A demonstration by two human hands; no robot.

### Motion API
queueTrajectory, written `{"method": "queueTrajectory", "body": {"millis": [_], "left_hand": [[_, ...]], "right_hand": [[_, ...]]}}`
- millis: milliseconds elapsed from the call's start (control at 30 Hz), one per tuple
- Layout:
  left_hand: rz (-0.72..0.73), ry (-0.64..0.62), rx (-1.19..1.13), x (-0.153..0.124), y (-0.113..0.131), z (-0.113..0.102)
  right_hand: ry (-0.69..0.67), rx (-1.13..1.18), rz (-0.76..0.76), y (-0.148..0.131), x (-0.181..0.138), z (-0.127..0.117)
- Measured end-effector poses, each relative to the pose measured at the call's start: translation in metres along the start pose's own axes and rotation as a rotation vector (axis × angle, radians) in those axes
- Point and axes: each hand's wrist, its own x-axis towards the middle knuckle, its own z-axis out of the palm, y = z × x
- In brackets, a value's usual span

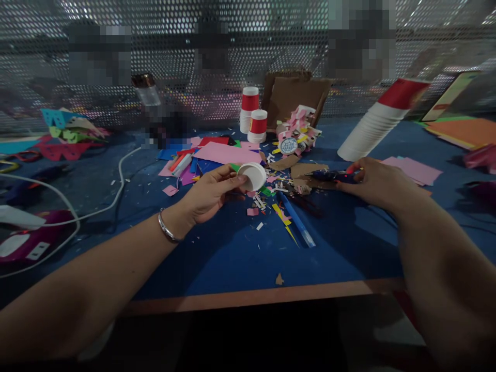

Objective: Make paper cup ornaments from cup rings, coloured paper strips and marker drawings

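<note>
My left hand (217, 194) pinches a shallow white paper cup bottom (253, 176) between thumb and fingers, its open side tilted toward me. On the right, my right hand (374, 181) is closed around a dark blue glue gun (337, 176) with a small red light; its tip points left over torn brown cardboard (306, 169). Between the hands lie several paper scraps (259, 201), dark-handled scissors (304, 200) and a blue pen-like tool (296, 219). Behind them stands a cluster of cut cups (300, 132) covered in pink and yellow paper bits.
A tall stack of paper cups (372, 126) leans at the right. Two short red-and-white cup stacks (250, 103) stand at the back. Pink paper (228, 153) lies mid-table. A white cable (122, 170) and a purple power strip (36, 243) lie left. A perforated metal screen (166, 51) rises behind.
</note>
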Motion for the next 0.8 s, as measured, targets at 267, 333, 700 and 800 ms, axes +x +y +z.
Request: {"method": "queueTrajectory", "body": {"millis": [267,333,700,800], "left_hand": [[0.086,-0.089,0.161,-0.001,-0.002,0.001],[0.163,-0.1,0.261,-0.001,-0.003,0.002],[0.385,-0.091,0.677,-0.01,-0.007,0.007],[0.424,-0.097,0.701,-0.01,-0.007,0.007]], "right_hand": [[0.307,0.257,0.026,-0.017,-0.015,-0.017],[0.379,0.373,-0.017,-0.026,-0.021,-0.021],[0.648,0.494,-0.55,-0.058,-0.05,-0.024],[0.679,0.488,-0.605,-0.062,-0.056,-0.025]]}}
